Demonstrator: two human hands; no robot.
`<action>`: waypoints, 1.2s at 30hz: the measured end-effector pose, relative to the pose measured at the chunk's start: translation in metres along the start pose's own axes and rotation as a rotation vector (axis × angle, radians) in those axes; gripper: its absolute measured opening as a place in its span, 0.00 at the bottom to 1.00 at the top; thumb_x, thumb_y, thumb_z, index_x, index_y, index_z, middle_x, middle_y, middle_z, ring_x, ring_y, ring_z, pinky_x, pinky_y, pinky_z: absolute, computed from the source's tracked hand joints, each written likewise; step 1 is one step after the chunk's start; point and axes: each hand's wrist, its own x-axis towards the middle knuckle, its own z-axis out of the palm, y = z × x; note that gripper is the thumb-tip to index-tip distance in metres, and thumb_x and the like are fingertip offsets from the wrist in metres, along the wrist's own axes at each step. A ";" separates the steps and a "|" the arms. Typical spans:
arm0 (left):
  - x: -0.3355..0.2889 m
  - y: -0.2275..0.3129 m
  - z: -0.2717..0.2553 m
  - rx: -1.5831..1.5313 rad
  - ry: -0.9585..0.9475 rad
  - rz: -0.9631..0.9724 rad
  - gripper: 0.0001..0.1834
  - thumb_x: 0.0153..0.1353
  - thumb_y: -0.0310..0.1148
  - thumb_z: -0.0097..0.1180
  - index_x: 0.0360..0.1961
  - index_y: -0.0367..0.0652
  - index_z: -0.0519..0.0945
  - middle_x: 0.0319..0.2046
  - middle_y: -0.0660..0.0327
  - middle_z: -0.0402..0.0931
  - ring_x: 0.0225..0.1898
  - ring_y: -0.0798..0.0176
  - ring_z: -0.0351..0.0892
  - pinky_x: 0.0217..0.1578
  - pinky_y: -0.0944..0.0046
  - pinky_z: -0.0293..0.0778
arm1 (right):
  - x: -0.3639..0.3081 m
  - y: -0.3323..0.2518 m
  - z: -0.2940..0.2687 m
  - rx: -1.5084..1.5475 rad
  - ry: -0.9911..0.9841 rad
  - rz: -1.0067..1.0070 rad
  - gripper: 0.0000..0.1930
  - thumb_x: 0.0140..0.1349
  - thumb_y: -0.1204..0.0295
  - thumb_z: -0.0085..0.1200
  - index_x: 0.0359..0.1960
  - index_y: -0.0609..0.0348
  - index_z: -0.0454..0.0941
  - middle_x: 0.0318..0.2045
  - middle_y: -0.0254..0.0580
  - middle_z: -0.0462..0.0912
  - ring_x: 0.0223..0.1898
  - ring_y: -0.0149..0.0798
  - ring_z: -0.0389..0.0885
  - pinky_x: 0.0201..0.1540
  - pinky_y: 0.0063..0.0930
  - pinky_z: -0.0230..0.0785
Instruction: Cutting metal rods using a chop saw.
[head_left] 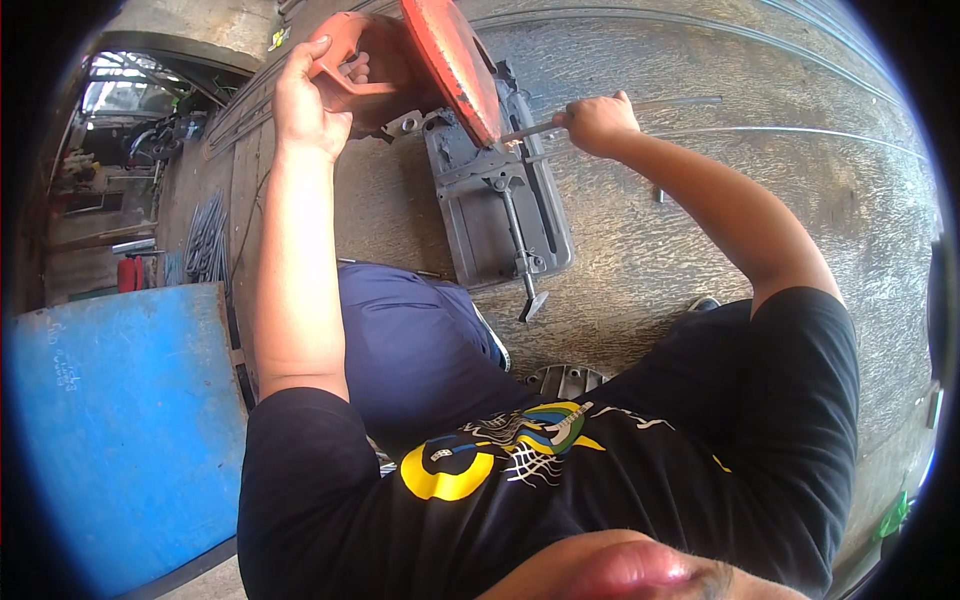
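Observation:
An orange cut-off saw [455, 70] stands on the floor in front of me, its blade guard over a grey metal base [468, 240]. My left hand [312, 105] is wrapped round the saw's orange looped handle, fingers through its opening. Right of the saw, my right hand [598, 124] is closed round a thin metal bar [536, 131]. The bar's left end lies at the saw's vise, by the lower edge of the guard. The guard hides the cutting spot. A clamp screw [511, 225] with a crank runs along the base toward me.
Long thin metal rods [780, 130] lie across the worn floor at the right and far side. A blue panel [130, 420] stands at my left. Beyond it are a bundle of rods [207, 240] and a motorcycle [160, 135]. A green scrap [893, 515] lies at the lower right.

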 end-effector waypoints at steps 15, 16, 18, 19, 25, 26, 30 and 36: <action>-0.002 0.001 0.002 0.031 0.004 -0.003 0.24 0.56 0.39 0.52 0.49 0.33 0.72 0.41 0.53 0.75 0.40 0.58 0.76 0.44 0.60 0.73 | 0.005 0.000 0.002 -0.002 0.000 0.013 0.22 0.67 0.50 0.37 0.39 0.48 0.82 0.35 0.38 0.84 0.43 0.39 0.79 0.56 0.42 0.53; -0.002 0.001 0.002 0.030 0.001 0.000 0.24 0.57 0.39 0.52 0.49 0.33 0.72 0.41 0.53 0.75 0.40 0.58 0.76 0.44 0.60 0.73 | 0.005 0.000 0.001 -0.004 -0.005 0.011 0.22 0.67 0.50 0.37 0.39 0.48 0.82 0.35 0.38 0.84 0.43 0.39 0.79 0.56 0.42 0.53; -0.002 0.001 0.002 0.030 -0.002 0.003 0.23 0.57 0.39 0.52 0.49 0.33 0.73 0.41 0.53 0.75 0.41 0.58 0.76 0.44 0.60 0.73 | 0.006 0.000 0.001 -0.018 0.001 0.007 0.22 0.67 0.50 0.36 0.39 0.48 0.82 0.36 0.38 0.84 0.43 0.39 0.79 0.56 0.42 0.53; -0.002 0.001 0.002 0.034 0.005 -0.002 0.23 0.57 0.39 0.52 0.49 0.33 0.73 0.41 0.53 0.75 0.41 0.58 0.76 0.44 0.60 0.73 | 0.006 0.000 0.001 -0.020 -0.008 0.007 0.22 0.67 0.50 0.36 0.39 0.48 0.82 0.36 0.38 0.84 0.43 0.39 0.79 0.56 0.42 0.53; -0.001 0.000 0.001 0.036 -0.005 0.009 0.23 0.56 0.39 0.52 0.49 0.33 0.73 0.42 0.53 0.76 0.41 0.58 0.76 0.44 0.60 0.73 | 0.007 0.001 0.004 0.008 -0.008 0.011 0.23 0.67 0.50 0.36 0.39 0.49 0.82 0.35 0.39 0.84 0.43 0.40 0.79 0.56 0.42 0.53; -0.001 0.000 0.001 0.043 -0.010 0.012 0.23 0.56 0.39 0.52 0.49 0.34 0.73 0.42 0.53 0.76 0.40 0.58 0.76 0.44 0.60 0.73 | 0.007 0.001 0.004 0.005 -0.004 0.009 0.23 0.67 0.50 0.36 0.39 0.49 0.82 0.35 0.39 0.84 0.43 0.40 0.79 0.55 0.41 0.53; -0.001 0.000 0.000 0.038 0.004 -0.007 0.23 0.56 0.39 0.52 0.49 0.34 0.73 0.42 0.53 0.75 0.40 0.58 0.76 0.44 0.60 0.73 | 0.007 0.002 0.006 -0.005 0.027 0.000 0.23 0.67 0.50 0.36 0.38 0.49 0.82 0.35 0.39 0.84 0.43 0.40 0.79 0.55 0.41 0.54; 0.001 0.001 -0.004 0.042 -0.061 -0.011 0.30 0.57 0.39 0.51 0.55 0.28 0.65 0.46 0.44 0.70 0.46 0.50 0.73 0.49 0.54 0.73 | 0.009 0.002 0.006 0.013 0.022 0.002 0.23 0.67 0.50 0.36 0.37 0.50 0.82 0.35 0.40 0.83 0.43 0.40 0.79 0.55 0.42 0.54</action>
